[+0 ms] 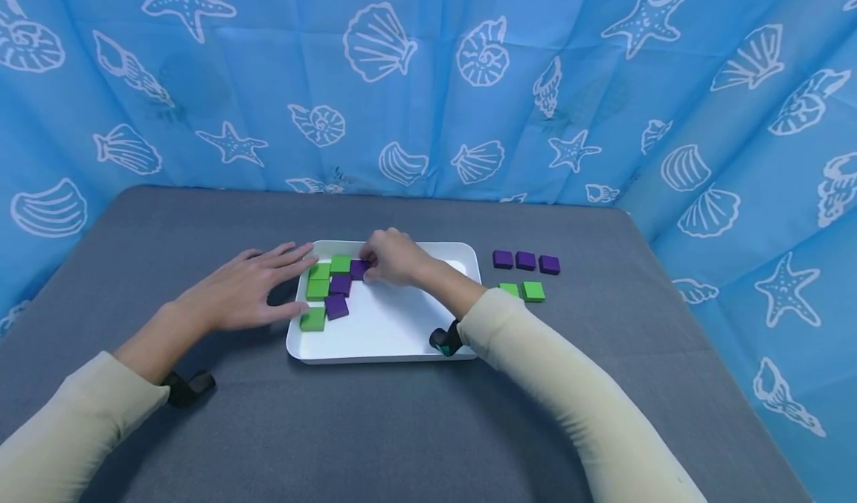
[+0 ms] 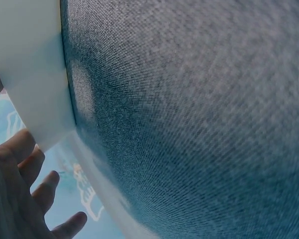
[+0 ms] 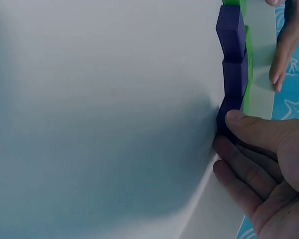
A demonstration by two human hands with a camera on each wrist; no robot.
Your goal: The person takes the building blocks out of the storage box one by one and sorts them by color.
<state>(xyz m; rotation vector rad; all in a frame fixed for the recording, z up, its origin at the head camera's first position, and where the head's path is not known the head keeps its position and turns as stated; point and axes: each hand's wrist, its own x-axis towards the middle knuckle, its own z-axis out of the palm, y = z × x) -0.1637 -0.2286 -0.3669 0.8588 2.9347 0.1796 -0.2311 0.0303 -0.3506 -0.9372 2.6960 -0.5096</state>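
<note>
A white tray holds several green blocks along its left end, with purple blocks beside them. At the tray's far side my right hand pinches a purple block between thumb and fingers. That block lines up against the row of purple ones in the right wrist view. My left hand is spread over the tray's left rim, its fingers mostly straight and its thumb near the lowest green block. In the left wrist view its fingers stand apart beside the tray wall.
On the grey table, right of the tray, lie three purple blocks in a row and two green blocks nearer me. A black strap hangs from my right wrist over the tray. Behind the table hangs a blue shell-print curtain.
</note>
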